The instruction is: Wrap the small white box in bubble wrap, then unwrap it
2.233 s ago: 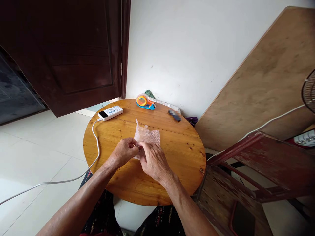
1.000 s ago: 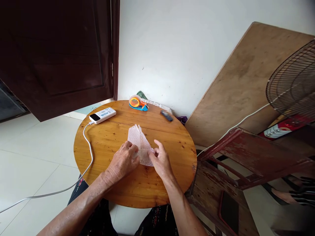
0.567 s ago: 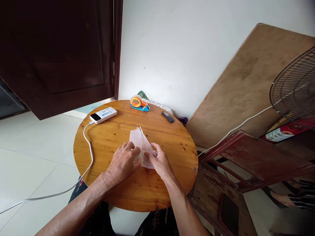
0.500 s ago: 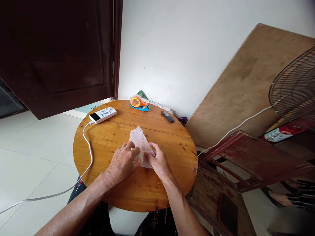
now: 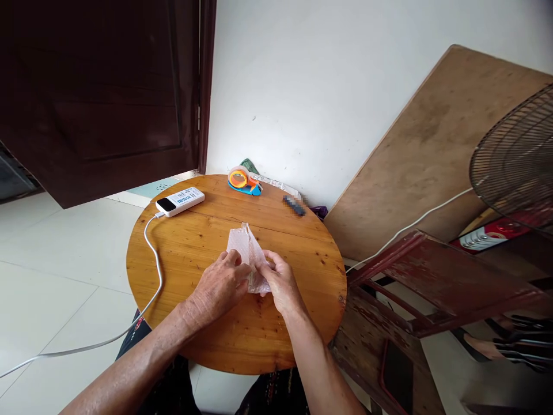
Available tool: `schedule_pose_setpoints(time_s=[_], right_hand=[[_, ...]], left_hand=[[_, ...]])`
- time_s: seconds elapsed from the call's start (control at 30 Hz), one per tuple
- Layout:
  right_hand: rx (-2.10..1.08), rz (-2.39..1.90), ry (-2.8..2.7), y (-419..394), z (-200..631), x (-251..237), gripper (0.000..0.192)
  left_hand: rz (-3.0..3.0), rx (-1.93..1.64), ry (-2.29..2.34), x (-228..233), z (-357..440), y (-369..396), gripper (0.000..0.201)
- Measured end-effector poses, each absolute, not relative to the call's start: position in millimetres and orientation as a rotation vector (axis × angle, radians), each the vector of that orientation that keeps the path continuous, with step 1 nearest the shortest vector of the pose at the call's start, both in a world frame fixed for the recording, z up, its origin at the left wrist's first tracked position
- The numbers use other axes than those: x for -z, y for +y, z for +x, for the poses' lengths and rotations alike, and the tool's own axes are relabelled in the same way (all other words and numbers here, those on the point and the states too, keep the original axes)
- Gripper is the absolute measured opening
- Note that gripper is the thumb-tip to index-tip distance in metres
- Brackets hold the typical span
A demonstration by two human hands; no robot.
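A folded piece of pinkish, see-through bubble wrap (image 5: 244, 243) lies at the middle of the round wooden table, its pointed end facing the wall. My left hand (image 5: 222, 279) is closed on its left side, fingers curled over the sheet and partly hidden by the back of the hand. From the right, my right hand (image 5: 279, 278) grips the near right edge, thumb on top and fingers around the side. Whether anything is wrapped inside, I cannot tell.
On the wooden table (image 5: 199, 242) are a white power bank (image 5: 180, 202) with a cable, an orange and blue tape dispenser (image 5: 244, 181) and a blurred dark object (image 5: 294, 205). A red wooden chair (image 5: 458, 282) and a fan (image 5: 514, 155) stand right.
My right thumb has shifted slightly up along the bubble wrap, and its near edge is more folded in. My left hand stays in nearly the same spot.
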State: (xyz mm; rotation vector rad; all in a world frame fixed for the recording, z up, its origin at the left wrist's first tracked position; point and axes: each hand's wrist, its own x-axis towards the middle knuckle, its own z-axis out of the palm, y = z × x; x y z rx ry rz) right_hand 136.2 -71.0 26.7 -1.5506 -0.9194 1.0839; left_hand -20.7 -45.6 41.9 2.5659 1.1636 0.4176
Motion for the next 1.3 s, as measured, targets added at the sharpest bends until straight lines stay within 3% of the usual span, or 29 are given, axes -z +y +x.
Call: schedule_pose_setpoints(time_s=[0.3,0.57,0.8,1.03,1.3], right_hand=[[-1.172,-1.463,-0.836,-76,128,-48,0.057],[-1.145,-1.532,-1.247,-83,124,-55,0.057],[-0.980,-1.558,-1.557,-81,127,-51,0.060],[-1.170,-1.493,-1.651,-57,140,-70,0.057],[-0.786,-1.474,-1.521,-81,146,-47,0.046]], left_hand=[[2.396,-0.507,1.139,-36,-19,-42,0.021],[2.074,-0.862,1.022,-17,-27,-44,0.057],[1.964,-0.853,1.166,-19,-21,-44,0.032],[2.010,-0.893,1.224,-8,-16,-42,0.045],[2.059,-0.912,1.209,-5,-15,-43,0.048]])
